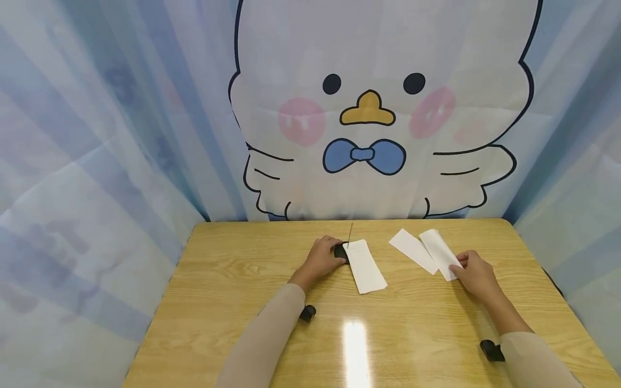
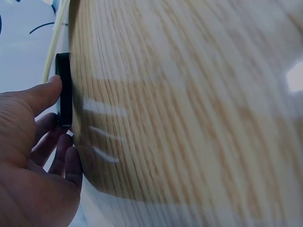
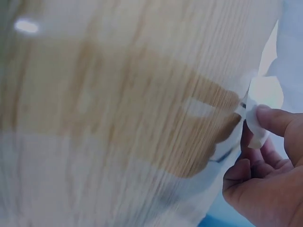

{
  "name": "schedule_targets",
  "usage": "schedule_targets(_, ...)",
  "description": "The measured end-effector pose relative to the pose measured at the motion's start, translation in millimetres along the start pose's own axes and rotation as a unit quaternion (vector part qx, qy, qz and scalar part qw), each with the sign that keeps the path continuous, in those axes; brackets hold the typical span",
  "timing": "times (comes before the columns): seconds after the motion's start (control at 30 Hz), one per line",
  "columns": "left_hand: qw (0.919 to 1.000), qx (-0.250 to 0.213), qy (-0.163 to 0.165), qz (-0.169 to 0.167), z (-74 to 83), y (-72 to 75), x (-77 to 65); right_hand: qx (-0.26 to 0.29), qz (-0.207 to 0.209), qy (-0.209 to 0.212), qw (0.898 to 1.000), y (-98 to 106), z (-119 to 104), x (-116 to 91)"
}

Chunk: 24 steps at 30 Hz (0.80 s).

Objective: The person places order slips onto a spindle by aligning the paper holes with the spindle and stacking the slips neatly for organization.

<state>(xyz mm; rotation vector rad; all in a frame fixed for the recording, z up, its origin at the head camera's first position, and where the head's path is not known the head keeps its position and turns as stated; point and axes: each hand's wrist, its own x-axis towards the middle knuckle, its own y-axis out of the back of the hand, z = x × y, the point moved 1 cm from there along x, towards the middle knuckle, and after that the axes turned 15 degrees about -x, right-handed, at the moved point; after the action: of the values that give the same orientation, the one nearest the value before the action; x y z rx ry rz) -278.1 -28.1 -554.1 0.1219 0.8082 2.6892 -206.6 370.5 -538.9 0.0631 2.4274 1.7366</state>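
Observation:
My left hand grips the edge of a black base with a thin metal spike standing up from it. In the left wrist view, the thumb and fingers rest around the flat black base. A white paper slip covers part of the base, with the spike rising at its upper left corner. At the right, my right hand pinches the near end of another white paper slip between thumb and fingers. The held slip looks curved in the right wrist view.
One more white paper slip lies just left of the held one, partly overlapped by it. The wooden table ends at a curtain with a cartoon bird. Black wrist pieces show at both sleeves.

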Motion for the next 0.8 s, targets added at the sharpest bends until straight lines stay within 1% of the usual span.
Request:
schedule_targets(0.13, 1.0, -0.005, -0.004, 0.001, -0.8, 0.2, -1.5, 0.001, -0.008, -0.004, 1.0, 1.3, -1.8, 0.6)
schedule_targets(0.27, 1.0, 0.002, -0.005, 0.002, -1.1, 0.4, -1.4, 0.006, -0.026, -0.016, 1.0, 2.6, -1.6, 0.5)
schedule_targets(0.5, 1.0, 0.005, -0.005, 0.005, -0.4, 1.2, -1.1, 0.0, -0.028, -0.015, 0.999, 3.6, 3.7, 0.4)
schedule_targets(0.8, 0.9999, 0.009, -0.01, 0.004, -1.7, 0.4, 0.1, 0.021, -0.023, -0.025, 0.999, 6.0, 7.1, -3.0)
